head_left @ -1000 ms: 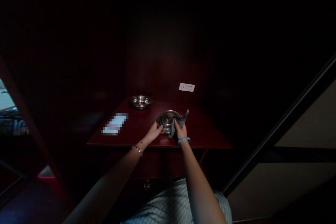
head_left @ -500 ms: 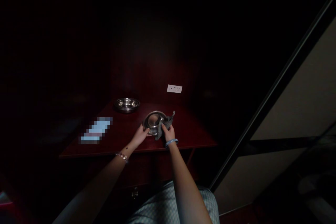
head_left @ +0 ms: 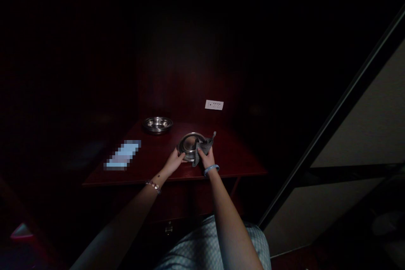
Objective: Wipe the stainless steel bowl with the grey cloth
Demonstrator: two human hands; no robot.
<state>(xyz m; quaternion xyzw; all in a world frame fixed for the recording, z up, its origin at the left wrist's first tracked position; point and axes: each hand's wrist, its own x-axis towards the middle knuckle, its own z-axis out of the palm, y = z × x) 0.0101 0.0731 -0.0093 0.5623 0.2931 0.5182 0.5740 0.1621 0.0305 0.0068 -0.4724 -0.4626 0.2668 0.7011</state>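
A round steel dish (head_left: 189,145) sits on a dark red wooden table (head_left: 240,164) in a dim room. My left hand (head_left: 174,162) grips the dish's near-left rim, fingers curled on it. My right hand (head_left: 206,158) holds a grey cloth (head_left: 202,148) pressed against the right side of the dish. A beaded bracelet is on my left wrist and a light blue band on my right.
A second steel dish (head_left: 157,124) stands farther back on the left. A blurred flat card (head_left: 123,155) lies at the table's left. A white socket plate (head_left: 214,104) is on the back wall. A dark diagonal frame (head_left: 332,135) runs along the right.
The view swung left and then a little back right. Both hands have stayed on the dish, with the cloth shifting slightly over its right side.
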